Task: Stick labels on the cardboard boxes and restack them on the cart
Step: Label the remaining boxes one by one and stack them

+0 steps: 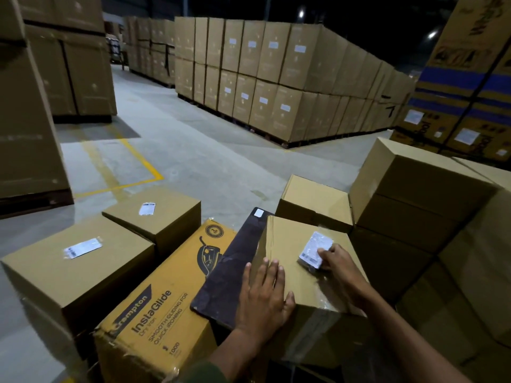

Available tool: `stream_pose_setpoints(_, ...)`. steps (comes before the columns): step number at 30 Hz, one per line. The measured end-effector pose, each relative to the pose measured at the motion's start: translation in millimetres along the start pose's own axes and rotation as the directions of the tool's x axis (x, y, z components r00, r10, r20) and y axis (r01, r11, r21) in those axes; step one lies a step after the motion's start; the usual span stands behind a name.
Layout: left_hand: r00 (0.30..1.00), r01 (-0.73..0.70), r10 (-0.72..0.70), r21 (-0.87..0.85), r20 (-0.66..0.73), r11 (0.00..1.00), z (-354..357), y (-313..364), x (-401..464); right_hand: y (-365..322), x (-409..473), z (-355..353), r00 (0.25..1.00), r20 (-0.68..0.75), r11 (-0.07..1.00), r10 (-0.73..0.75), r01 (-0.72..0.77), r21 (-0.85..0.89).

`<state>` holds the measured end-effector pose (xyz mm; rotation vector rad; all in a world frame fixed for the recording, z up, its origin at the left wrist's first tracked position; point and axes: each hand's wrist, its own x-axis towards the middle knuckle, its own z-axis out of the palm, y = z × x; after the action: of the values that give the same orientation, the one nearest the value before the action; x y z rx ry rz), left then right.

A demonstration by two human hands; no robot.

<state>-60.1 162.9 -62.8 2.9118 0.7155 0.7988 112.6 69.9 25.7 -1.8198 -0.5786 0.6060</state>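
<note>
Right hand (336, 261) presses its fingertips down on a stack of white rectangular printed labels (315, 251), pinching at the stack's near edge, so it is grasping the labels against the top of the plain brown cardboard box (298, 275) that sits nearest the person. The left hand (264, 293) lies flat and open on that same box top, just left of the labels, gripping nothing and steadying the box.

Directly left of this box, touching it, a dark flat board (225, 275) slopes across a yellow printed carton with an iron pictured on it (166, 299). Further left of the box stand 2 plain brown boxes, a near one (77, 272) and a far one (154, 217), each already carrying 1 white label on top. Behind and to the right of the box rise unlabelled brown boxes (414, 194) in a stack.

The risk, as I judge it, is peeling more than 1 label at once, or laying one down creased or skewed, because the stack is loose and only fingertips hold it. The box could also shift if the left hand lifts early.

No cart can be made out; it may lie under the boxes. The label print is too blurred to read, and whether a label is already stuck under the stack cannot be told.
</note>
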Motion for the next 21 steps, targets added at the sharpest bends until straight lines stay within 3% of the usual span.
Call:
stream_pose_setpoints(7,0.998,0.038,-0.037,-0.009,0.058,0.999,-8.3,3.1,1.7,-14.3,20.7,-10.5,0.992,-0.121,1.0,0.022,-0.023,-0.003)
stream_pose_setpoints(14,0.994,0.068,-0.068,0.002,0.087,0.998,-10.6,6.6,0.1,-28.7,28.5,24.4,0.999,0.041,0.979,0.036,-0.044,0.201)
stream_pose_setpoints(21,0.985,0.089,-0.092,0.03,0.145,0.996,-22.5,15.5,0.7,2.7,-10.7,-36.1,0.984,0.16,0.882,0.076,-0.141,0.451)
